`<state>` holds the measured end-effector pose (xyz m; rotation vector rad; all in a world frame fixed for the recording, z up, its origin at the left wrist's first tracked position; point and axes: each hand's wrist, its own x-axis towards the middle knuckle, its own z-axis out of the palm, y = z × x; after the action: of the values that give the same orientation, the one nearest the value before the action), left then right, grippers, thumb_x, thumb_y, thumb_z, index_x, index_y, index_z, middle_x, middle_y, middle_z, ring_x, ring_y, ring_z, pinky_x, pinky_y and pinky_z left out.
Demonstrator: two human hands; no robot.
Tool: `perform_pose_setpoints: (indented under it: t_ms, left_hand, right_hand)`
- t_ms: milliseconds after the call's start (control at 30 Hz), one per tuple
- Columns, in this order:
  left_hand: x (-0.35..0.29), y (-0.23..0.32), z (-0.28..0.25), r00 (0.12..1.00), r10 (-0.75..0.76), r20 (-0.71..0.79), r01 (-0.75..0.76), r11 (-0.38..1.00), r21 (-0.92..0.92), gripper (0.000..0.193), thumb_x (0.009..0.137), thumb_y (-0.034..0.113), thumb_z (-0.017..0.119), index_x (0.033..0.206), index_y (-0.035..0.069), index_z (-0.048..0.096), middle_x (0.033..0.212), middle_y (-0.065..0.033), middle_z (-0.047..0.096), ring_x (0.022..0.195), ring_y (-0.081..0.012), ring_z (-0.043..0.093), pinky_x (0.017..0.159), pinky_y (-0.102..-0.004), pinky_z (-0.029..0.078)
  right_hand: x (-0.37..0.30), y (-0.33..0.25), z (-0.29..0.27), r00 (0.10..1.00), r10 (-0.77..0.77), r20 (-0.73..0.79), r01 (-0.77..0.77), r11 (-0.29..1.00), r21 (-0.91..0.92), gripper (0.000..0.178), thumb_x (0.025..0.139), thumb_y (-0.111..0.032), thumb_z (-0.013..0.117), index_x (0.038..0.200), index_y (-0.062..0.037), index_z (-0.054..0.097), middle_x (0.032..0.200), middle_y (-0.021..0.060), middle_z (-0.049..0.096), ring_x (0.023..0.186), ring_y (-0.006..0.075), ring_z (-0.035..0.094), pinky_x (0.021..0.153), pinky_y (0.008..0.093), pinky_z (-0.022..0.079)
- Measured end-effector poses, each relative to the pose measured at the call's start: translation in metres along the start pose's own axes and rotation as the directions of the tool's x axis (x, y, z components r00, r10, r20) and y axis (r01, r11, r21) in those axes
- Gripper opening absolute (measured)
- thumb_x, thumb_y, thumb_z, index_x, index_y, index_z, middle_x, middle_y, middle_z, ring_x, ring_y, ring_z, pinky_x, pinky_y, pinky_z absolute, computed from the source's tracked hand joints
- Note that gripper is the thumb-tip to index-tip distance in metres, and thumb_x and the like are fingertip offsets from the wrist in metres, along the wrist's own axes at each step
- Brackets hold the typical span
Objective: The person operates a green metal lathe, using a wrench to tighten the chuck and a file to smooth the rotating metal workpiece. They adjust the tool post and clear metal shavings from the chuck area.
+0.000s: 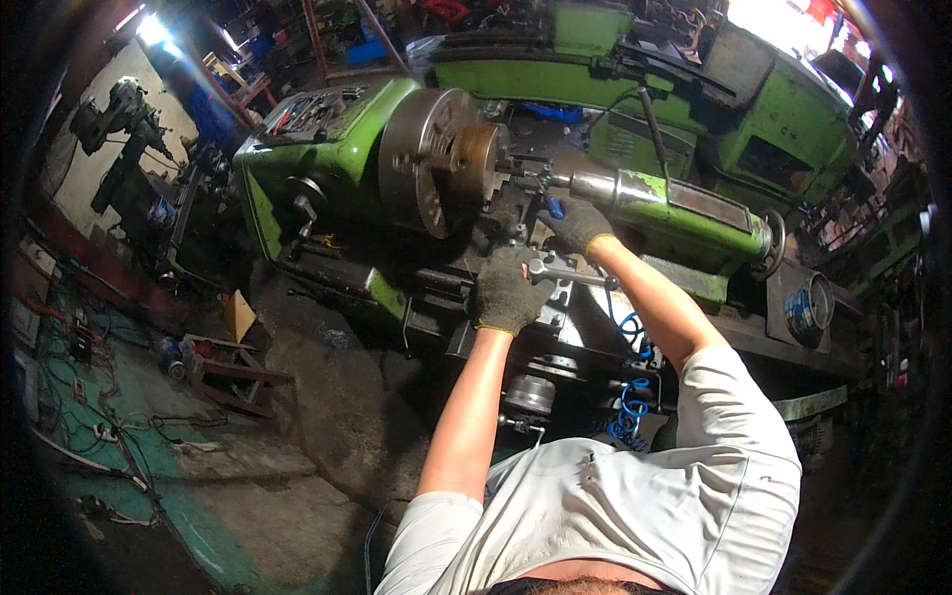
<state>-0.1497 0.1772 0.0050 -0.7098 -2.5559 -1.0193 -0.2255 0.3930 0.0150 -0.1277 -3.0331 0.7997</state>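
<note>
My left hand [509, 290], in a dark knit glove, is closed at the lathe carriage, right beside a silver lever [575, 274]. What its curled fingers hold is hidden. My right hand [579, 230], gloved too, grips a blue-handled air blow gun [553, 205] near the tailstock's front end. Just to the left, a brownish round workpiece [476, 164] sits in the big metal chuck [409, 164]. The chuck face looks smeared, so it may be turning. The green tailstock [684, 208] stands to the right, its tooling pointing at the workpiece.
A blue coiled hose [627, 412] hangs below the carriage. The green headstock [327, 149] carries tools on top. A metal can [808, 305] stands at the right end. Another green machine [635, 84] is behind. Cables [104, 431] and a low metal frame [233, 377] lie on the left floor.
</note>
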Motion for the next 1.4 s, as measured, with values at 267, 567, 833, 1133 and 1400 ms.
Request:
perform_pose_setpoints:
  t_ms: [267, 567, 833, 1133, 1400]
  left_hand:
    - [0.002, 0.008, -0.007, 0.996, -0.07, 0.056, 0.071, 0.997, -0.011, 0.057, 0.066, 0.031, 0.087, 0.116, 0.008, 0.071, 0.116, -0.0167, 0.067, 0.114, -0.0365, 0.063, 0.099, -0.0476, 0.052]
    - [0.006, 0.007, -0.007, 0.992, -0.093, 0.091, 0.098, 0.993, -0.059, 0.051, 0.065, 0.027, 0.086, 0.111, 0.01, 0.071, 0.115, -0.0169, 0.066, 0.113, -0.0371, 0.062, 0.097, -0.0491, 0.052]
    - [0.001, 0.004, -0.002, 0.993, -0.113, 0.018, 0.114, 0.989, -0.093, 0.051, 0.064, 0.029, 0.087, 0.109, 0.011, 0.072, 0.111, -0.0162, 0.066, 0.11, -0.0371, 0.062, 0.095, -0.0493, 0.052]
    - [-0.003, -0.007, 0.006, 0.998, 0.035, -0.055, -0.035, 0.999, -0.01, 0.052, 0.065, 0.031, 0.086, 0.11, 0.01, 0.072, 0.113, -0.0146, 0.067, 0.11, -0.0372, 0.062, 0.096, -0.0494, 0.051]
    - [-0.001, 0.0, 0.0, 0.999, -0.021, -0.034, 0.019, 0.999, -0.043, 0.053, 0.063, 0.03, 0.087, 0.11, 0.011, 0.072, 0.112, -0.0155, 0.066, 0.108, -0.0372, 0.062, 0.095, -0.0498, 0.051]
  right_hand:
    - [0.0, -0.001, 0.004, 0.997, -0.037, -0.064, 0.037, 0.999, -0.002, 0.064, 0.095, -0.06, 0.063, 0.128, -0.0052, 0.065, 0.126, 0.0275, 0.069, 0.119, 0.0454, 0.065, 0.102, 0.0509, 0.05]
    - [0.004, 0.002, 0.013, 0.986, -0.059, -0.154, 0.063, 0.998, 0.018, 0.054, 0.096, -0.054, 0.067, 0.125, -0.0085, 0.069, 0.122, 0.0249, 0.071, 0.115, 0.0433, 0.068, 0.097, 0.0493, 0.052]
    - [0.004, -0.001, 0.01, 0.994, -0.006, -0.108, 0.008, 1.0, 0.026, 0.054, 0.096, -0.054, 0.066, 0.125, -0.0085, 0.07, 0.119, 0.0248, 0.072, 0.112, 0.0439, 0.069, 0.095, 0.0497, 0.053]
    - [0.003, -0.005, 0.007, 0.998, -0.03, -0.046, 0.031, 0.999, 0.01, 0.07, 0.096, -0.067, 0.058, 0.127, -0.0051, 0.068, 0.126, 0.0278, 0.068, 0.118, 0.0443, 0.066, 0.102, 0.0507, 0.05]
    - [0.005, -0.002, 0.011, 0.996, -0.022, -0.089, 0.02, 1.0, -0.02, 0.057, 0.094, -0.057, 0.067, 0.126, -0.009, 0.07, 0.118, 0.0247, 0.073, 0.112, 0.0433, 0.069, 0.096, 0.0496, 0.053]
